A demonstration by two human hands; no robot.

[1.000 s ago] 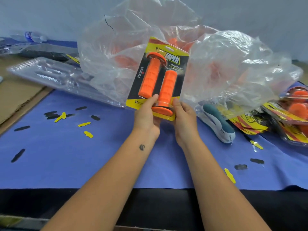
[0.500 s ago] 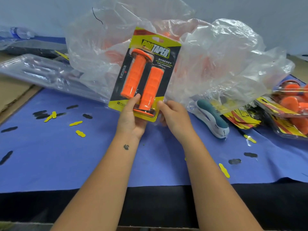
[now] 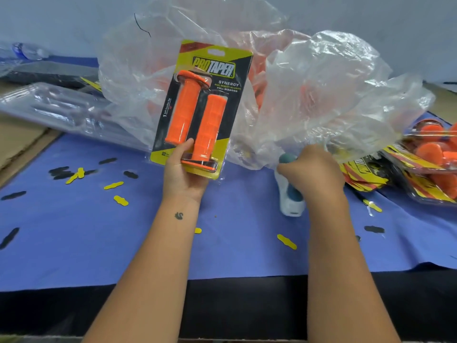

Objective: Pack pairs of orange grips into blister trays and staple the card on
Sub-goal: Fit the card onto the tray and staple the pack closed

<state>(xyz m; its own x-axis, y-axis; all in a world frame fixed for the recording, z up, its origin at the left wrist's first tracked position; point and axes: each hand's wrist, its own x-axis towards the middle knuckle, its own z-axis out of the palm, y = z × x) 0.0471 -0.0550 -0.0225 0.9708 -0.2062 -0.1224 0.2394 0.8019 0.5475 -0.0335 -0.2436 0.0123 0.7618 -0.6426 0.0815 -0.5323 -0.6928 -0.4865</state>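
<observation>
While left hand [image 3: 184, 173] grips upright blister pack [image 3: 201, 108] from below, right hand [image 3: 312, 173] grasps stapler [image 3: 291, 196] beside it

Stapler [image 3: 290, 204] mostly hidden under right hand [image 3: 314, 174]; loose grips blurred inside plastic bag [image 3: 321, 95].

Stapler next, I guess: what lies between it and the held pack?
Head view: only bare blue cloth lies between stapler and pack.

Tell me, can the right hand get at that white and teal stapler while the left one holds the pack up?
Probably yes. The right hand is already down on the stapler, fingers curled at its teal top, with nothing between them. The clear plastic bag lies just behind, and the left hand holds the blister pack off to the side.
</observation>
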